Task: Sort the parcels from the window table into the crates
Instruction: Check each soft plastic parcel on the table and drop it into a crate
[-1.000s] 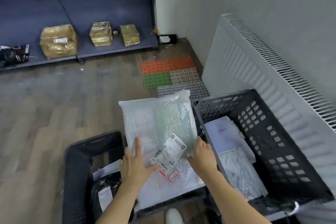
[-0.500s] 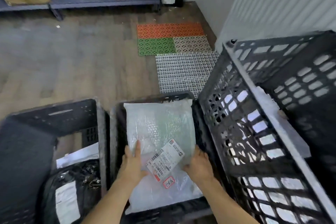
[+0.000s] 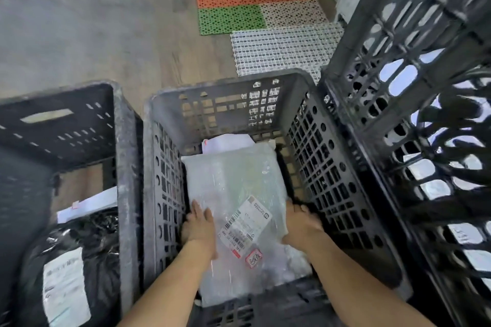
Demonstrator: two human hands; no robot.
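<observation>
A clear bubble-wrap parcel (image 3: 233, 180) with a white barcode label lies deep inside the middle dark crate (image 3: 225, 87). My left hand (image 3: 199, 228) grips its left edge, thumb on top. On the other side my right hand (image 3: 300, 223) grips the right edge, its fingers hidden under the wrap. A white parcel (image 3: 225, 142) peeks out beneath the far end.
A left crate (image 3: 125, 167) holds a black bagged parcel (image 3: 79, 252) and a white envelope (image 3: 90, 202). A taller stacked crate (image 3: 411, 114) stands close on the right. Coloured floor mats (image 3: 252, 5) and a white grid mat (image 3: 284, 48) lie beyond on the wood floor.
Both hands have lowered the bubble-wrap parcel from above the crates down into the middle crate. My head has tilted further down, so the shelf has left the view.
</observation>
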